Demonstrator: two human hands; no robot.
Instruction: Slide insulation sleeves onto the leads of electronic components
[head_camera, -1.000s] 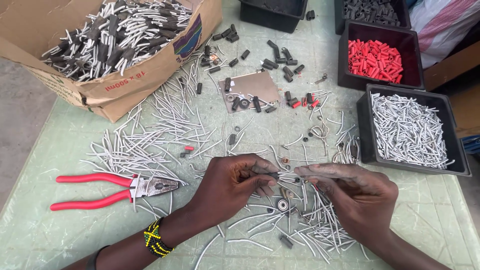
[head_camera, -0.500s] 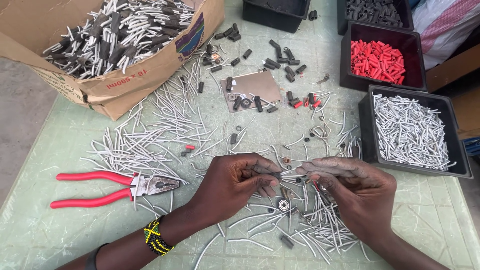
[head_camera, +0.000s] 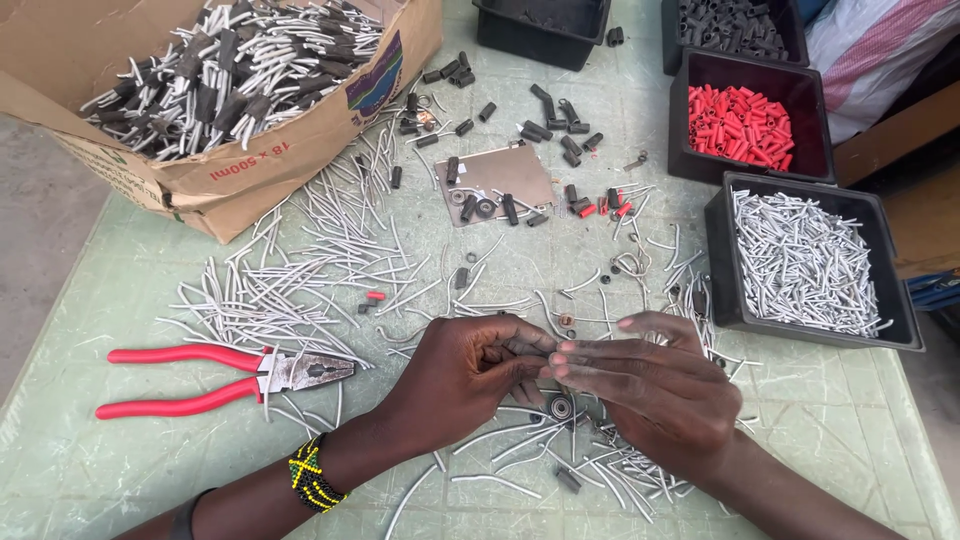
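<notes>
Both forearms reach in from below, angled toward each other. The left hand (head_camera: 465, 375) and right hand (head_camera: 650, 385) meet fingertip to fingertip, fingers curled in a pinching grip, palms turned down.

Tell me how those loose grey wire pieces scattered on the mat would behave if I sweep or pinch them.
The grey wire pieces look thin and light, so a sweep would probably scatter them. Many are bent, so they likely hold a shape and tangle rather than flop. Being round, straight ones may roll on the green mat; pinching one from the pile near the pliers could drag neighbours.
</notes>
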